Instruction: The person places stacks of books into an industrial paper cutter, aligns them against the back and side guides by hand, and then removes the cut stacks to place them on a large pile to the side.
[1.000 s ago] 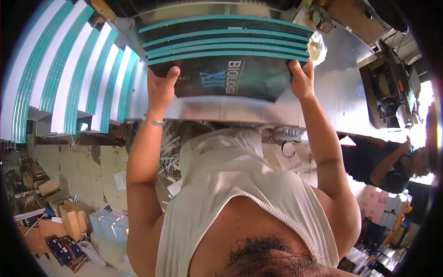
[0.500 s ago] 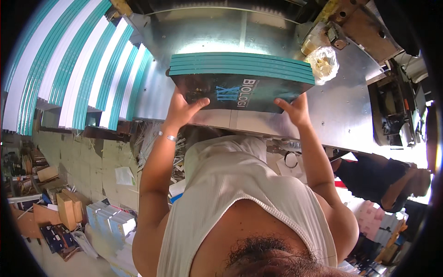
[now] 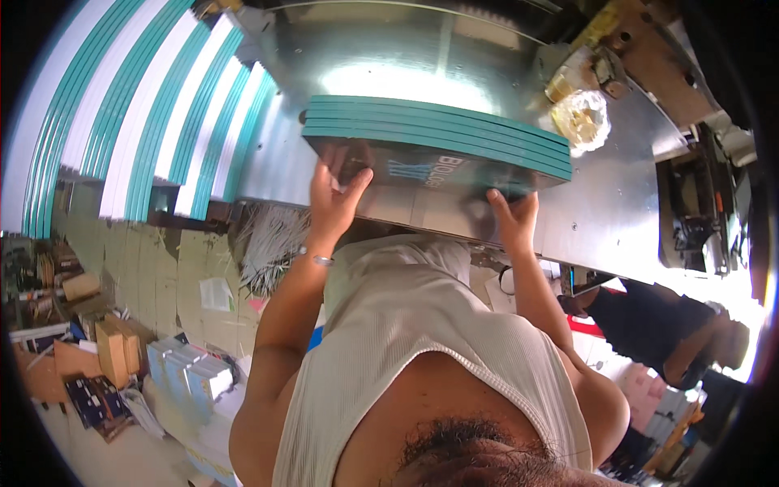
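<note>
A short stack of books [image 3: 438,134] with teal spines and a dark glossy front cover is held between my two hands over the metal table. Its spines face up and away from me, and the cover tilts toward me. My left hand [image 3: 339,191] grips the lower left part, thumb on the cover and fingers behind or under it. My right hand [image 3: 514,217] grips the lower right part in the same way, with its fingers mostly hidden. The stack slants, its right end nearer to me than its left.
Tall piles of books [image 3: 122,114] with teal and white edges line the left side. A metal table [image 3: 600,203] spreads under my hands. A clear plastic bag [image 3: 581,120] lies at the right. Paper strips [image 3: 280,243] hang below the table edge. Another person [image 3: 653,329] is at the right.
The stack has turned so its right end came nearer to me and its cover tipped further down. My left hand moved slightly right; both hands keep their grip.
</note>
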Tool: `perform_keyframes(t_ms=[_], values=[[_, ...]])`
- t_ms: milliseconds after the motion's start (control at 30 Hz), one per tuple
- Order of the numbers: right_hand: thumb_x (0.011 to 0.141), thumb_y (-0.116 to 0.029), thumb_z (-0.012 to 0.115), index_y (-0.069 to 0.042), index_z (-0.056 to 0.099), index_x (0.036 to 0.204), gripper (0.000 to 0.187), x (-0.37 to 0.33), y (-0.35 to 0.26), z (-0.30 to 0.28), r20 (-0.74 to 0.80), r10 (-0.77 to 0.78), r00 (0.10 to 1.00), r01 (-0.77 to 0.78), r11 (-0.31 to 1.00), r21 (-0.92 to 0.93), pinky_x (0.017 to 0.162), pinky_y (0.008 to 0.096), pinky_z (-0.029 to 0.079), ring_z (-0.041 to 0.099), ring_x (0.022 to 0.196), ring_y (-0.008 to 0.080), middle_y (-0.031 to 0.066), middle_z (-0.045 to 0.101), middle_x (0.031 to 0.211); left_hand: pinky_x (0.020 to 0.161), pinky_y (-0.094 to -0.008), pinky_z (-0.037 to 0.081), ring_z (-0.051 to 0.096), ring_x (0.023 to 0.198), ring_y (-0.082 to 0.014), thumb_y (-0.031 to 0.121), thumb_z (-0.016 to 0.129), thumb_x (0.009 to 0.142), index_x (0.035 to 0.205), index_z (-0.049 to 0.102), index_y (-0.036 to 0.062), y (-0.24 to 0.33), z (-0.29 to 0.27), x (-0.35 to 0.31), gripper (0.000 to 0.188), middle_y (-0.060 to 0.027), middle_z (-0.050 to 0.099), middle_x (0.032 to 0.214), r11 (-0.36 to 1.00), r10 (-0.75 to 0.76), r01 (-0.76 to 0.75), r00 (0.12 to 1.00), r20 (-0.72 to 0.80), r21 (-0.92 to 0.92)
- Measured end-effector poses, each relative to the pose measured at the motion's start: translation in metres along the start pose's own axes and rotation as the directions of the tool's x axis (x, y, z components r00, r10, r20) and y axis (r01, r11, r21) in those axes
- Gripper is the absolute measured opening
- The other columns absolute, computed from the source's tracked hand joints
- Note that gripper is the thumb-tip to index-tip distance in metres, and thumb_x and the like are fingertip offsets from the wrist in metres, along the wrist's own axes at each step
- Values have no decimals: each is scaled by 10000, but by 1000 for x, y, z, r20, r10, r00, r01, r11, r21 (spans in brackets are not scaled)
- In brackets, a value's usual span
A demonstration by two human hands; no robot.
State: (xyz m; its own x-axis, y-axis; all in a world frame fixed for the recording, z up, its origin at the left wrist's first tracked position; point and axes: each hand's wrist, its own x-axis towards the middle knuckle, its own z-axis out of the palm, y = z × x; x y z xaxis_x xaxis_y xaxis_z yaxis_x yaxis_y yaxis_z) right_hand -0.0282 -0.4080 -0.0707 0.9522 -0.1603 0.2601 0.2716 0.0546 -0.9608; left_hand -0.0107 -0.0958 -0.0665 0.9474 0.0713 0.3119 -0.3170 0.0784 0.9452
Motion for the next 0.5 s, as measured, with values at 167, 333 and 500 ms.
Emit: perform_keyframes(t_ms=[167, 333, 500], values=[[921, -23, 711, 5, 572, 1245, 354, -7, 1, 0, -60, -15, 998, 10, 997, -76, 869, 295, 493, 616, 963, 151, 64, 672, 1028, 1098, -338, 371, 535, 1192, -171, 95, 576, 1015, 1453, 438, -28, 7, -13, -5, 475, -77, 588, 1296, 991, -108, 112, 993, 45, -77], [944, -70, 668, -4, 588, 1192, 269, -13, 18, -29, 127, -23, 992, 73, 909, -410, 818, 393, 502, 642, 875, 263, 137, 685, 954, 978, -286, 450, 576, 1124, -146, 115, 558, 1044, 1477, 432, -39, -9, -35, -20, 476, -95, 615, 1261, 982, -137, 120, 984, 113, 147], [914, -102, 709, 4, 620, 1079, 215, -12, 10, -35, 92, -2, 996, 56, 808, -587, 772, 440, 498, 629, 810, 330, 164, 694, 917, 920, -282, 502, 629, 1026, -145, -16, 588, 1009, 1244, 568, -36, -15, -34, -13, 237, -84, 660, 1124, 978, -156, 139, 983, 101, 156]])
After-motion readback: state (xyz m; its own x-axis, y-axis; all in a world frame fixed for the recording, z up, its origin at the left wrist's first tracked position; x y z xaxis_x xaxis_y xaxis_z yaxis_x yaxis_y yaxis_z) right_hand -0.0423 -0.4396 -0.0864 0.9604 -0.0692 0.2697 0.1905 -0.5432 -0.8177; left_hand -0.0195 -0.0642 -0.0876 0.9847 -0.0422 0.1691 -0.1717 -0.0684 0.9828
